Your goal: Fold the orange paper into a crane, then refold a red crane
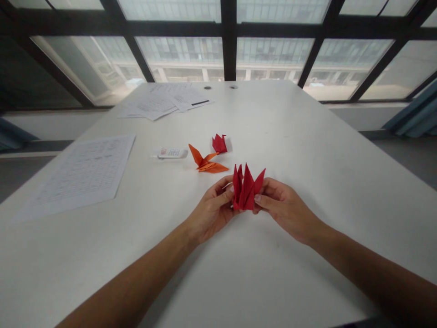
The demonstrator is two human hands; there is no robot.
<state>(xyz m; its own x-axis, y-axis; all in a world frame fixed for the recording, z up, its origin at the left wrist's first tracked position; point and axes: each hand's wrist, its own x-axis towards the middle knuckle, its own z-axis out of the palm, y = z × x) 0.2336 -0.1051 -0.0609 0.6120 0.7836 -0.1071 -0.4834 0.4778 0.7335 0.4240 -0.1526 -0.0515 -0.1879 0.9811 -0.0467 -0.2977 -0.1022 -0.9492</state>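
A red origami crane (247, 189), folded from paper with several pointed tips standing up, is held between my two hands above the table. My left hand (216, 207) pinches its left side, thumb in front. On the other side, my right hand (285, 205) grips its lower right part between thumb and fingers. Just beyond my left hand lies an orange origami crane (210, 166) with its wings spread. A smaller red origami crane (219, 143) sits upright right behind the orange one.
The white table (324, 182) reaches to a dark-framed window. A white packet with print (171, 153) lies left of the orange crane. One printed sheet (85, 173) rests at the left edge, and several overlapping papers (160, 102) lie at the far left.
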